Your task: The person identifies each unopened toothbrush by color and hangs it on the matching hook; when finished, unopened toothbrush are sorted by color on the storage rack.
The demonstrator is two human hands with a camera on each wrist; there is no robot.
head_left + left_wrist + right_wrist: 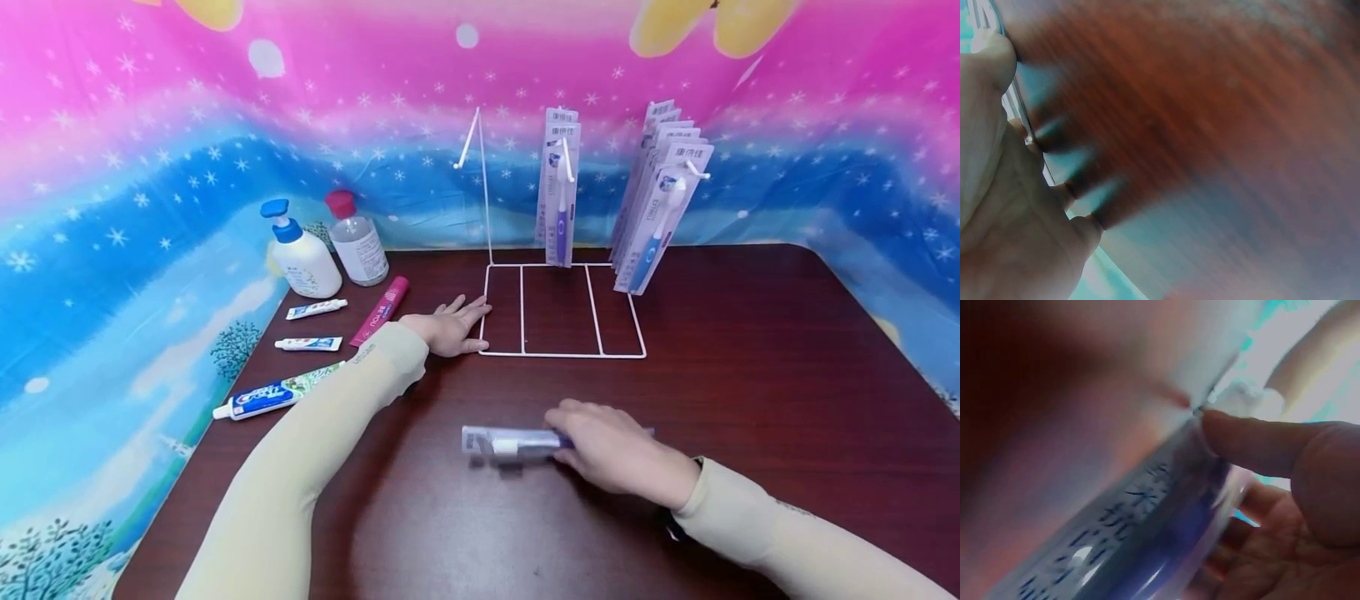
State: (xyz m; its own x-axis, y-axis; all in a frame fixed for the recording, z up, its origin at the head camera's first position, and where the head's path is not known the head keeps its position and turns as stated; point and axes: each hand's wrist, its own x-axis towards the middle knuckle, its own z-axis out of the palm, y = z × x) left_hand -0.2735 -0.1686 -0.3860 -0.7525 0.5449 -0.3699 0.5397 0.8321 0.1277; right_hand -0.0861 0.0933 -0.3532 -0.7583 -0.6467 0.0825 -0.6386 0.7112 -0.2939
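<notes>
A white wire rack (562, 356) stands on the table, with packaged toothbrushes (561, 200) on its middle hook and several more packs (660, 217) on the right hook. The left hook (467, 140) bears nothing. My left hand (450, 329) rests at the rack's left base wire, fingers spread; the left wrist view shows its palm side over the tabletop. In my right hand (611, 446) is a packaged toothbrush (513, 442), held sideways above the table's front half and blurred. The right wrist view shows the thumb pinching the clear pack, its purple handle (1179, 531) visible.
At the left stand a white pump bottle (309, 262) and a clear bottle with a red cap (362, 246). A pink tube (381, 310), two small toothpaste tubes (309, 343) and a larger toothpaste tube (277, 394) lie by my left forearm. A patterned cloth (225, 167) hangs behind.
</notes>
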